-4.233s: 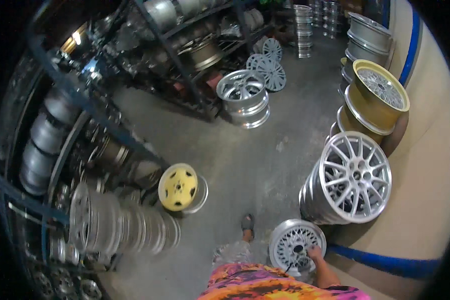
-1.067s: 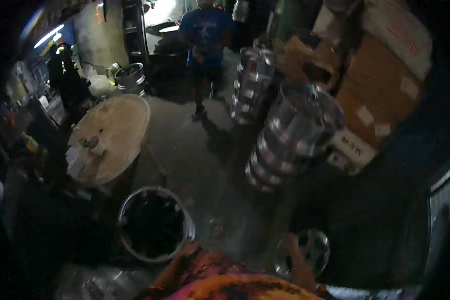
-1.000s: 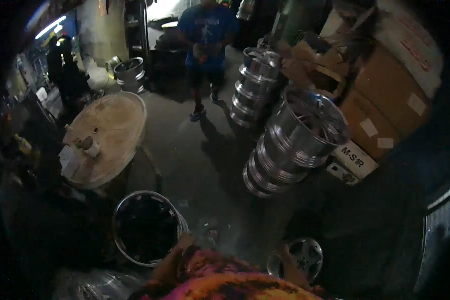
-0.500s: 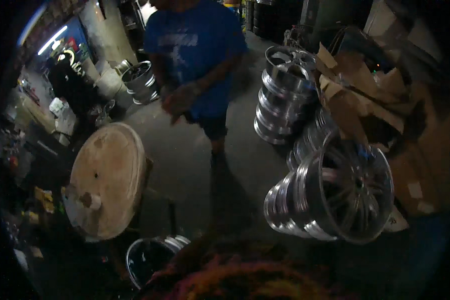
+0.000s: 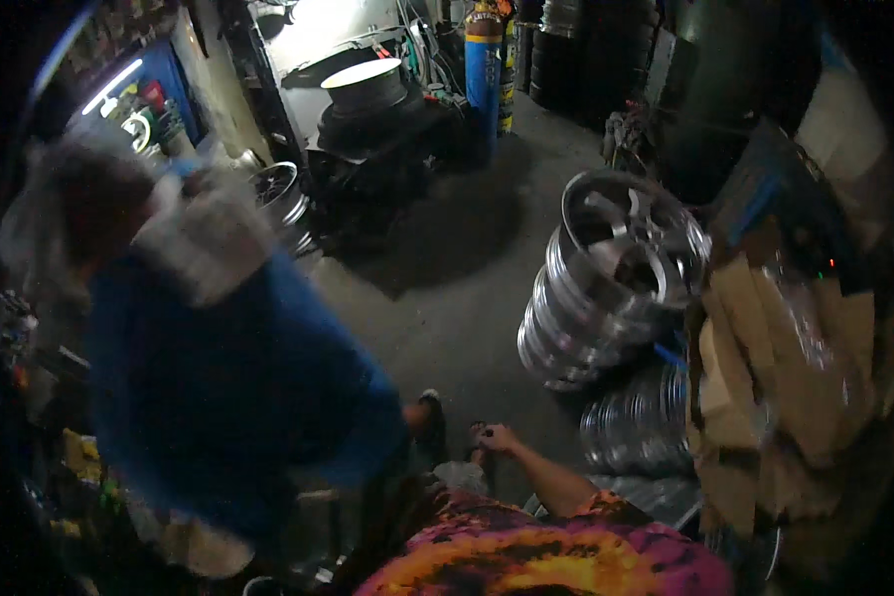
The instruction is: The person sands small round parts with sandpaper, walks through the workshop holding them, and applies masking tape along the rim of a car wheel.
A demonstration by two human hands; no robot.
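Note:
My right hand (image 5: 499, 438) hangs low in front of me at the end of my bare forearm, below a tie-dye sleeve. Its fingers look curled, and a small dark shape shows at their tips; I cannot make out whether it is held. To the right of this hand, and apart from it, lie shiny metal wheel rims (image 5: 638, 422). My left hand does not show. At the left, close by, a person in a blue shirt (image 5: 219, 387) leans across, blurred by motion.
A tall stack of silver rims (image 5: 586, 308) has a spoked wheel (image 5: 638, 236) on top. Torn brown cardboard (image 5: 795, 397) stands on the right. At the back are a blue gas cylinder (image 5: 483, 84) and a rim lying on a dark stand (image 5: 366, 94). More rims (image 5: 283, 194) stand at left.
The person in blue has come from the middle to close on my left, covering the round wooden tabletop. My view has shifted, and my right forearm and hand have come into sight.

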